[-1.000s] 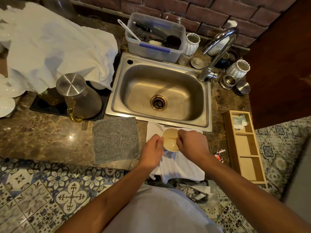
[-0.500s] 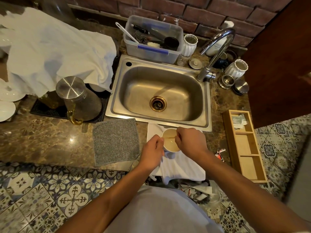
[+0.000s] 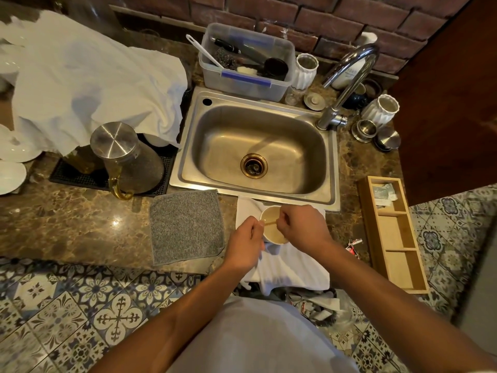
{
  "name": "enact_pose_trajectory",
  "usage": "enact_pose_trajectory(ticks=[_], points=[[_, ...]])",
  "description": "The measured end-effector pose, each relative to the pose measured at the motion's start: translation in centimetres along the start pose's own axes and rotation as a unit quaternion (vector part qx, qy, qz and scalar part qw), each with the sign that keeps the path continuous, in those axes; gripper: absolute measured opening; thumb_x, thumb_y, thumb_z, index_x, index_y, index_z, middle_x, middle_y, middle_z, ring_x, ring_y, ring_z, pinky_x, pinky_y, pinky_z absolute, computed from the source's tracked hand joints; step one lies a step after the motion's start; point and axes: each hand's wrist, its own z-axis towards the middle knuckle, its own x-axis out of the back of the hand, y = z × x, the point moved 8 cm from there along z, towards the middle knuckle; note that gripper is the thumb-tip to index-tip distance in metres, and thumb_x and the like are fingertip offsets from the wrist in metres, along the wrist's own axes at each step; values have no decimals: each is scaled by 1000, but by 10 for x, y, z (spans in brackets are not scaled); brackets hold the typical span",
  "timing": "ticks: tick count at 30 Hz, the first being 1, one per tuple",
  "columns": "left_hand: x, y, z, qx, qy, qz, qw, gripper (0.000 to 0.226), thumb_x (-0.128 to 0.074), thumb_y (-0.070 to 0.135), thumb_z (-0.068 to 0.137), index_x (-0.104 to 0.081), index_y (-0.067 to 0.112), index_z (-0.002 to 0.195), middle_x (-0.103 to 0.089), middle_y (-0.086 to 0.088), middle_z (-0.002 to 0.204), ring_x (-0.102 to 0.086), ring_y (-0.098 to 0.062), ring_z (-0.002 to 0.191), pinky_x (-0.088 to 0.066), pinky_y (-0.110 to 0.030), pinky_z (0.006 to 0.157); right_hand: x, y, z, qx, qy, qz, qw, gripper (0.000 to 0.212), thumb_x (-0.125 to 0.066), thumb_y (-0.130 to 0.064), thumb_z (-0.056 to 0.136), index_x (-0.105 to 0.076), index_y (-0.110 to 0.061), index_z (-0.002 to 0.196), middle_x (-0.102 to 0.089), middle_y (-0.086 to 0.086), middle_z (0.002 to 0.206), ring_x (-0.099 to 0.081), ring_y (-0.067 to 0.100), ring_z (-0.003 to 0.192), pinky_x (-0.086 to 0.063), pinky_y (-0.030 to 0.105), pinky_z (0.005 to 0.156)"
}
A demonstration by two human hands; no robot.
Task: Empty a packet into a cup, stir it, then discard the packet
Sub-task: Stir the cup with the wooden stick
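Note:
A small white cup of light brown liquid stands on a white cloth at the counter's front edge, just below the sink. My left hand grips the cup's left side. My right hand is over the cup's right rim, fingers pinched on a thin wooden stir stick that lies across the liquid. A red and white torn packet lies on the counter to the right of my right wrist.
A steel sink with a curved faucet sits behind the cup. A grey mat lies to the left, a wooden divided tray to the right. A steel-lidded jug stands at left. A bin bag of rubbish hangs below the counter.
My right hand has shifted the stir stick slightly inside the cup. The left hand stays on the cup, which has not moved on the cloth.

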Motion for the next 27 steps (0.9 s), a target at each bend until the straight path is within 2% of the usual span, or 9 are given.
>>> enact_pose_trajectory(ticks=[4, 8, 12, 15, 21, 25, 27], points=[[1, 2, -1, -6, 5, 4, 1000, 35, -42, 28, 107, -50, 5, 81, -58, -11, 63, -47, -1, 39, -39, -18, 46, 7, 5, -3, -7, 14, -35, 999, 18, -55, -33, 95, -66, -18, 93, -72, 5, 88, -59, 25, 72, -30, 26, 53], [-2, -2, 1, 1, -2, -9, 1000, 35, -42, 31, 107, -50, 7, 82, -58, -11, 65, -48, -5, 40, -43, -29, 52, -1, 2, -8, 13, -32, -48, 998, 19, -59, -31, 91, -70, -16, 95, -73, 9, 90, -66, 28, 78, -43, 29, 60], [-2, -4, 2, 8, -2, -12, 1000, 35, -42, 32, 107, -50, 11, 80, -58, -11, 65, -50, -9, 42, -43, -32, 53, -13, -7, -16, 28, -68, 4, 997, 16, -60, -30, 90, -64, -19, 79, -72, 9, 80, -65, 27, 72, -45, 30, 60], [-3, -5, 2, 6, -3, -6, 1000, 35, -42, 33, 107, -50, 10, 81, -59, -12, 66, -50, -10, 43, -43, -33, 53, -14, -8, -14, 19, -41, 30, 999, 18, -57, -30, 94, -63, -19, 80, -71, 6, 79, -64, 24, 70, -44, 29, 59], [-1, -1, 0, -2, -2, -8, 1000, 34, -42, 30, 107, -51, 8, 82, -58, -10, 64, -49, -5, 40, -43, -30, 52, 0, 0, -7, 9, 21, -35, 999, 19, -53, -31, 94, -64, -15, 94, -73, 9, 89, -66, 34, 79, -45, 34, 61], [-1, -1, 1, -5, -3, -7, 1000, 35, -42, 30, 107, -51, 4, 84, -58, -11, 66, -49, -5, 41, -43, -32, 54, -5, 2, -11, 11, -30, -35, 999, 21, -57, -29, 92, -69, -15, 103, -73, 10, 94, -66, 30, 79, -46, 29, 62], [-1, -1, 2, -4, -3, -9, 1000, 35, -43, 30, 107, -51, 4, 84, -58, -12, 66, -48, -5, 41, -44, -33, 54, -10, -1, -15, 16, -52, -17, 998, 19, -59, -29, 91, -70, -14, 97, -72, 11, 90, -65, 29, 76, -41, 28, 60]])
